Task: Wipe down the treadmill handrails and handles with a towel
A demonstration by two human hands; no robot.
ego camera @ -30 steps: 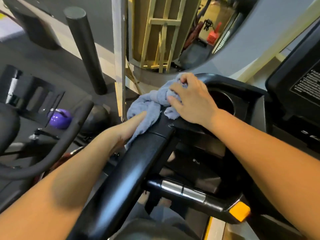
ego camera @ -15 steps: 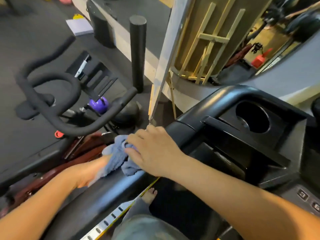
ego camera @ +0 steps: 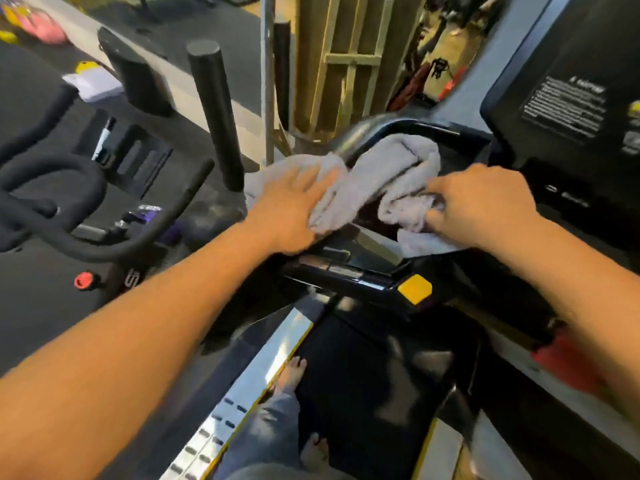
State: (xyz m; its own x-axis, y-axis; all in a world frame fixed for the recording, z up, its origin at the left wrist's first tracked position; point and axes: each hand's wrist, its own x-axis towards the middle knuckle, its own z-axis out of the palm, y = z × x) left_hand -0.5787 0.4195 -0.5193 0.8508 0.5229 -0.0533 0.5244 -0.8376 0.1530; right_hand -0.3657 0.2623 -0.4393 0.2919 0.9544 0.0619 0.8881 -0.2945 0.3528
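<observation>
A pale grey-blue towel [ego camera: 388,174] lies bunched over the left front corner of the black treadmill console [ego camera: 408,129]. My left hand [ego camera: 291,206] presses flat on the towel's left end. Over to the right, my right hand [ego camera: 481,202] is closed around the other end, beside the console. The handrail is hidden under the cloth and my hands. Below them runs a short black handle with silver grip plates [ego camera: 336,268] and a yellow end [ego camera: 414,288].
An exercise bike's black handlebars [ego camera: 69,216] stand close at the left. Black upright posts [ego camera: 214,109] and wooden frames [ego camera: 346,64] stand ahead. The screen panel [ego camera: 571,98] rises at the right. My bare feet [ego camera: 291,375] stand on the treadmill belt.
Both hands and the towel have slid forward along the rail, up to the console corner. The towel is now spread wider between the hands, which are further apart.
</observation>
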